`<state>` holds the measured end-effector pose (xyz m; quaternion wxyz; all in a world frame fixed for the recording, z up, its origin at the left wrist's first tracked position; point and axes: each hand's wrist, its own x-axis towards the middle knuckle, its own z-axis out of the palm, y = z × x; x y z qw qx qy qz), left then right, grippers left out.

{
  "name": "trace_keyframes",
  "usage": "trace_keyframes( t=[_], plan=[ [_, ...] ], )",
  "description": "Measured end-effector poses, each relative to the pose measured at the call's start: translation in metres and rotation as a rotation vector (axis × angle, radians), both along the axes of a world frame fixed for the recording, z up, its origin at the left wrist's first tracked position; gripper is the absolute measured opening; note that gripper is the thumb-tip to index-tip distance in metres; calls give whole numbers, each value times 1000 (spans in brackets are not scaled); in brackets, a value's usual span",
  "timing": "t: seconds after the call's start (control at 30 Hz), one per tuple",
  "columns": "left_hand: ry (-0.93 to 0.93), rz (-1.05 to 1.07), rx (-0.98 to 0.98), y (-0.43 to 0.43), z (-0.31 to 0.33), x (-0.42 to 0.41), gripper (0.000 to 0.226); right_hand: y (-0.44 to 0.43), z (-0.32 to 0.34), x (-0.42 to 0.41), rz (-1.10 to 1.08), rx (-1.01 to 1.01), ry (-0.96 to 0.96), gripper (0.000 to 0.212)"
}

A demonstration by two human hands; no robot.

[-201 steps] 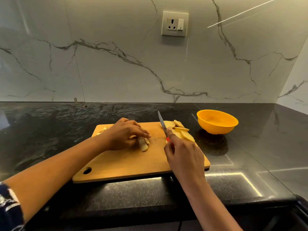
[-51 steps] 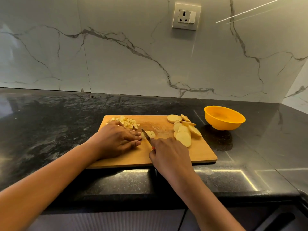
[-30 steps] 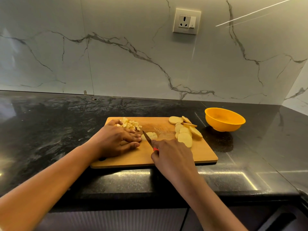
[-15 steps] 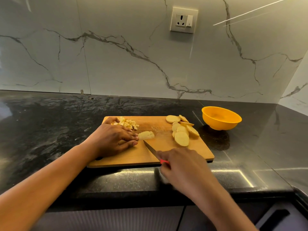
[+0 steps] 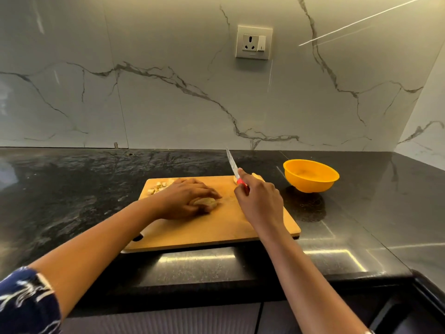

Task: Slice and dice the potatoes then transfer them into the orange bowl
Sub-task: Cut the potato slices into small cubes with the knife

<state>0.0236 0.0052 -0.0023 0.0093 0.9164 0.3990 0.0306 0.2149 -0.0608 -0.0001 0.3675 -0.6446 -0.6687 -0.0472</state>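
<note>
A wooden cutting board (image 5: 216,232) lies on the black counter. My left hand (image 5: 185,198) rests at its middle, fingers curled round a stack of potato slices (image 5: 206,201). Diced potato cubes (image 5: 160,185) sit in the board's far left corner. My right hand (image 5: 258,201) grips a red-handled knife (image 5: 233,166), blade raised and pointing up and away above the board. My right hand hides most of the round slices at the board's far right; only an edge (image 5: 256,175) shows. The orange bowl (image 5: 310,175) stands to the right of the board and looks empty.
A marble wall with a socket (image 5: 254,42) rises behind the black counter (image 5: 72,189). A side wall closes the right corner. The counter's front edge runs just in front of the board, with cabinet fronts below.
My left hand has taken hold of the slices it was beside half a second ago. My right hand has lifted the knife from the board's near side, so the blade now points up.
</note>
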Motion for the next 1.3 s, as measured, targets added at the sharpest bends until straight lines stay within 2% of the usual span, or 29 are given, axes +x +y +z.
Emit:
trace_keyframes(
  t=[0.07, 0.17, 0.33, 0.4, 0.53, 0.6, 0.67, 0.73, 0.83, 1.03, 1.07, 1.17, 1.3],
  plan=[
    [-62, -74, -44, 5, -1, 1, 39, 2, -3, 4, -4, -21, -22, 44],
    [-227, -133, 36, 10, -4, -4, 23, 1, -4, 8, -3, -53, -36, 45],
    [-261, -79, 205, 15, -5, -25, 8, 4, -8, 4, 24, -40, -29, 45],
    [-303, -26, 202, 16, -5, -34, 12, 5, -10, 2, 35, -28, -23, 45],
    [-561, 68, 51, 10, 1, -44, 35, 6, -12, 3, 39, -23, -21, 45],
    [-612, 105, 62, 6, 4, -44, 42, 6, -12, 3, 42, -24, -26, 45],
    [-603, 91, 42, 2, 5, -43, 43, 5, -12, 3, 46, -23, -27, 45],
    [-503, 22, -72, -2, 6, -40, 32, 4, -12, 4, 48, -25, -26, 45],
    [-238, -46, -43, 4, 6, -45, 59, 2, -12, 5, 53, -27, -22, 46],
    [-30, -16, 87, 16, 5, -59, 75, 1, -13, 3, 66, -30, -26, 45],
    [-7, -11, 115, 16, 5, -57, 71, 1, -13, 2, 68, -33, -30, 45],
    [54, 2, 263, 15, 2, -50, 28, 1, -12, 2, 66, -41, -38, 45],
    [-55, -87, 386, 19, -5, -50, 20, 0, -12, 3, 69, -35, -32, 45]
  ],
)
